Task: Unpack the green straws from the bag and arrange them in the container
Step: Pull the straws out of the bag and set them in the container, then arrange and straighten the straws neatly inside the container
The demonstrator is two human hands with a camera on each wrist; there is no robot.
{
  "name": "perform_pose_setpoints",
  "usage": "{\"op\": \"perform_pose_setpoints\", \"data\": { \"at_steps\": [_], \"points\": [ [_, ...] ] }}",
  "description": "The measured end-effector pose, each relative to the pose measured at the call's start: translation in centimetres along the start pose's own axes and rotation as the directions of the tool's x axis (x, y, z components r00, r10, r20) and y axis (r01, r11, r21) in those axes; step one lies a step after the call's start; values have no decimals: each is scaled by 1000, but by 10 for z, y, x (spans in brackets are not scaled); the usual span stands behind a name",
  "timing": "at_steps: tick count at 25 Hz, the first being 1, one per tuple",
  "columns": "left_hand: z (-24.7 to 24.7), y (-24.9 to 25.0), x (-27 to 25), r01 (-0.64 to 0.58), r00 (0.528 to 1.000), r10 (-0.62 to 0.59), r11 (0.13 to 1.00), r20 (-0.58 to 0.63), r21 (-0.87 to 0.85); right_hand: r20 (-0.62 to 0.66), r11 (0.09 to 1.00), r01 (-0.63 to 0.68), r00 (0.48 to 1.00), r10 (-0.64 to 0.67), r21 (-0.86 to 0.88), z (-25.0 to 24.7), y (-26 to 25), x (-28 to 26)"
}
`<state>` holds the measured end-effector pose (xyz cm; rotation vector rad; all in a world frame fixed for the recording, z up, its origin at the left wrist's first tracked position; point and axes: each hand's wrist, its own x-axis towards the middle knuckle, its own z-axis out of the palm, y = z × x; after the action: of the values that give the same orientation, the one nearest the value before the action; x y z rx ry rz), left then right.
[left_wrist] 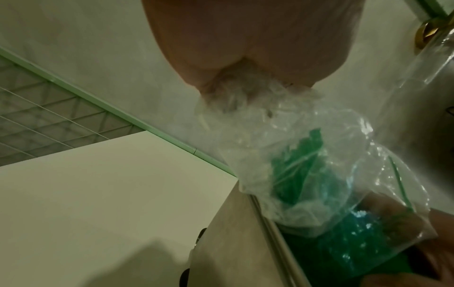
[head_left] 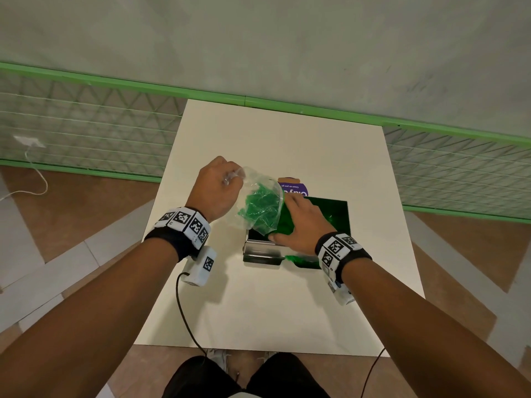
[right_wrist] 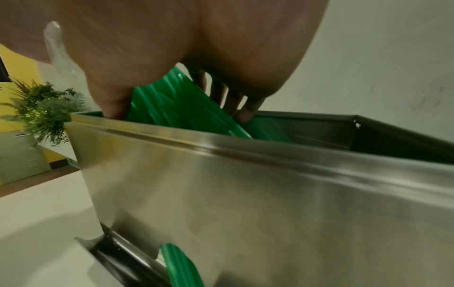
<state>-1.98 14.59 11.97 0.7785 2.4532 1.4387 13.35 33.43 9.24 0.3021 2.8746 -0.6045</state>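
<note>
1. A purple label (head_left: 296,188) was observed on the table (head_left: 287,139) behind the container (head_left: 261,249), partly hidden by the bag (head_left: 260,202). The words "Clean as you go" were read on it, upside down to the head view; the larger white lettering below was cut off and could not be read.
2. Black-and-white coded squares were noted on both wristbands; no words were found on them.
3. The container was seen to be a steel box with an open top, standing on the table. Green straws (right_wrist: 181,108) were seen leaning inside it, and more green straws were seen at a slot low in its near wall.
4. The bag was found to be clear plastic, held over the left end of the container. A bundle of green straws was seen inside it.
5. The left hand (head_left: 217,188) was closed in a fist on the bunched end of the bag, which was held raised.
6. The right hand (head_left: 301,225) was placed over the container's top at the bag's lower end. Its thumb and fingers (right_wrist: 248,110) were closed around a bundle of straws at the rim.
</note>
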Motion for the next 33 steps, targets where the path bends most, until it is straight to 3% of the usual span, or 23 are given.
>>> {"op": "perform_pose_setpoints", "data": {
  "at_steps": [5,17,24,26,29,33],
  "points": [
    [-16,-12,5,3,989,-1,1000,-150,12,22,996,16,1000,-14,-85,3,-2,6],
    [-39,-33,-13,12,949,-69,983,-306,-185,41,994,1,999,4,-108,3,-6,10],
    [-78,-58,-17,114,863,-210,967,-460,-228,44,991,-8,999,14,-131,5,-5,10],
    [-76,-75,-24,223,862,-258,966,-436,-130,46,993,-15,999,20,-118,4,-7,11],
    [-56,-113,-46,425,866,-411,905,-286,-15,44,996,-31,998,34,-80,1,-9,9],
    [-29,-135,-76,544,839,-531,822,-120,169,37,998,-62,997,62,5,-3,-6,2]
  ]
}}
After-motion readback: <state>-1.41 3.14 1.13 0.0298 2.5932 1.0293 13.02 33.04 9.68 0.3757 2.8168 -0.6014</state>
